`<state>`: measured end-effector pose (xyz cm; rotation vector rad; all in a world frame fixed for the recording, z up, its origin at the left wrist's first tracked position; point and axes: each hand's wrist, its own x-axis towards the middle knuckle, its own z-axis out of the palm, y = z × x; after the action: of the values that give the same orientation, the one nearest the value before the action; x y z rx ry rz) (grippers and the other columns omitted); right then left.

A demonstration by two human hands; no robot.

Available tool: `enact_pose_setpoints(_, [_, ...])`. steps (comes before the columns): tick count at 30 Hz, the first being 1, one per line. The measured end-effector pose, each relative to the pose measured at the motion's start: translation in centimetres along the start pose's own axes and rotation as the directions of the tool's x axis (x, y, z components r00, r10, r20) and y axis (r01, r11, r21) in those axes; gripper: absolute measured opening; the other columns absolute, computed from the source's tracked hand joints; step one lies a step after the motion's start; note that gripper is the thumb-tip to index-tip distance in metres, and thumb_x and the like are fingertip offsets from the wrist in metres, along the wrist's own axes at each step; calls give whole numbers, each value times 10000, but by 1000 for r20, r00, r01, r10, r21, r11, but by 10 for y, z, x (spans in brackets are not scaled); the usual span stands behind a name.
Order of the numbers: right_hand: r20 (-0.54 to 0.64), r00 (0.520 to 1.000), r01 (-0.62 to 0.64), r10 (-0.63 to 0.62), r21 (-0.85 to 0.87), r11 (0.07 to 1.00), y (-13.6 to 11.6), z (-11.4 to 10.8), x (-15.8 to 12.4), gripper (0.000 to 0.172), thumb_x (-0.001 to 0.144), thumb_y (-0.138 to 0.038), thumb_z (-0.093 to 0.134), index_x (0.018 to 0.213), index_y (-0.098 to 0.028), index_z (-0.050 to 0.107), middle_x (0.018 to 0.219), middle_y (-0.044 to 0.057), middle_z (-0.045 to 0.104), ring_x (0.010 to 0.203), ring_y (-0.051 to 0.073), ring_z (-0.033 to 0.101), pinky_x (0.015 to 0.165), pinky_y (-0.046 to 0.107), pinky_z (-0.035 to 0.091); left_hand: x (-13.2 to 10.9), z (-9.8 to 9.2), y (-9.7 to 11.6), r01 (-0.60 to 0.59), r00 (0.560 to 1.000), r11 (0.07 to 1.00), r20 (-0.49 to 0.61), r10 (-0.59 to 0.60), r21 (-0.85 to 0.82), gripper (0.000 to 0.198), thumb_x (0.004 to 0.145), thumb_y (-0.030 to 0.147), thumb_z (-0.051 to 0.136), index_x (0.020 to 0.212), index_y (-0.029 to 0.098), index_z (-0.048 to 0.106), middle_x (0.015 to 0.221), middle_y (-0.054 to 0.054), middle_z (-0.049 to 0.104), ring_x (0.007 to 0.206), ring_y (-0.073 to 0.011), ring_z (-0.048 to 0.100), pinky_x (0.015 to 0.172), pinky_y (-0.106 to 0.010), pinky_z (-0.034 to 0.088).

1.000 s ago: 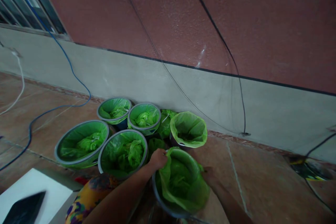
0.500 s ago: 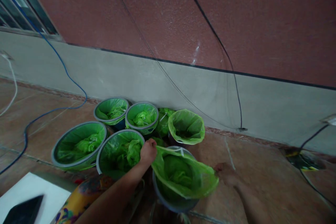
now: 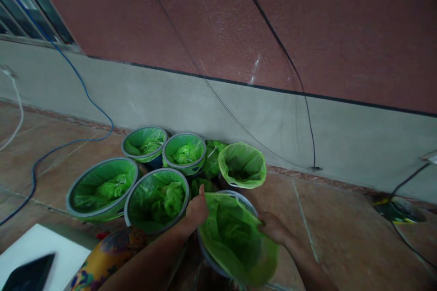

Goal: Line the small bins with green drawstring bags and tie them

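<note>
A green plastic bag [image 3: 235, 241] lines the nearest grey-rimmed bin [image 3: 239, 198] on the tiled floor. My left hand [image 3: 196, 211] pinches the bag's edge at the bin's left rim. On the right side my right hand [image 3: 275, 229] grips the bag's opposite edge and holds it over the rim. The bag's near flap hangs loose over the bin's front.
Several more bins with green liners [image 3: 157, 200] cluster to the left and behind, against a grey and red wall. A blue cable [image 3: 68, 143] and black wires [image 3: 307, 113] trail over floor and wall. A white board with a dark device [image 3: 30, 273] lies bottom left.
My right hand has come in from the floor at the right and drawn the bag's edge toward the bin. The wide stretched opening has narrowed, and my left hand has dropped slightly.
</note>
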<state>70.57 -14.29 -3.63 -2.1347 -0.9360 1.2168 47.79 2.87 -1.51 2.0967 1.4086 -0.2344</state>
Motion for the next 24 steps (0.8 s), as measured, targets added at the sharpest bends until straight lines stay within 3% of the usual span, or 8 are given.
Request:
enact_pose_setpoints(4, [365, 923, 33, -122, 240, 970, -15, 6, -12, 94, 637, -202, 623, 674, -171, 704, 649, -7, 674, 639, 152, 608, 654, 258, 470, 3, -4, 5, -137, 991, 978, -21, 136, -159, 528, 822, 54, 498, 1349, 79, 516, 1154, -157, 707, 1097, -252, 654, 968, -318, 470])
enact_pose_setpoints(7, [445, 884, -26, -146, 358, 933, -29, 2, -23, 133, 625, -246, 721, 722, -155, 710, 686, -3, 701, 658, 145, 636, 691, 258, 495, 4, -7, 12, -264, 964, 902, -137, 230, -342, 431, 831, 96, 506, 1243, 180, 598, 1177, -56, 707, 1100, -171, 641, 1010, -256, 444])
enact_pose_setpoints(12, [509, 818, -44, -267, 518, 854, -42, -19, -40, 313, 610, -303, 800, 864, -131, 739, 813, 22, 754, 692, 140, 678, 714, 256, 517, 3, -19, 20, -418, 902, 711, -349, 252, -565, 419, 866, 180, 477, 1274, 189, 570, 1061, -40, 728, 944, -163, 673, 919, -291, 506])
enact_pose_setpoints(15, [520, 817, -62, -249, 509, 859, -40, -23, -45, 314, 601, -308, 793, 859, -136, 743, 826, 19, 759, 695, 138, 684, 696, 243, 518, 5, -23, 20, -377, 918, 779, -316, 240, -501, 412, 874, 182, 466, 1275, 167, 560, 1064, -62, 729, 955, -176, 676, 924, -296, 499])
enact_pose_setpoints(17, [554, 827, -104, -102, 327, 939, -34, -19, -43, 245, 580, -274, 775, 790, -153, 734, 742, 1, 743, 641, 135, 668, 611, 221, 502, 6, -21, 18, -272, 957, 883, -206, 205, -382, 469, 854, 133, 466, 1320, 133, 518, 1119, -103, 719, 1025, -201, 673, 954, -309, 482])
enact_pose_setpoints(19, [527, 838, -164, 139, 1, 986, -24, -13, -37, 164, 556, -220, 737, 708, -169, 704, 602, -14, 692, 552, 143, 635, 495, 211, 454, 5, -16, 14, -155, 986, 964, -92, 138, -216, 606, 823, 94, 489, 1423, 85, 400, 1217, -162, 678, 1112, -237, 649, 980, -329, 466])
enact_pose_setpoints(21, [394, 879, -187, 269, -234, 954, -12, -9, -28, 108, 557, -202, 696, 659, -183, 666, 497, -29, 624, 474, 148, 592, 423, 213, 396, 2, -11, 10, -77, 996, 995, -51, 74, -59, 730, 799, 82, 519, 1488, 52, 279, 1302, -208, 617, 1191, -269, 606, 1003, -348, 451])
enact_pose_setpoints(24, [93, 993, -46, 67, -212, 976, 0, -7, -13, 106, 684, -265, 615, 611, -189, 623, 506, -17, 613, 493, 139, 580, 471, 230, 410, -1, -13, 8, -90, 988, 995, -126, 94, 39, 690, 804, 93, 524, 1470, 79, 343, 1368, -194, 570, 1258, -271, 550, 1045, -354, 420])
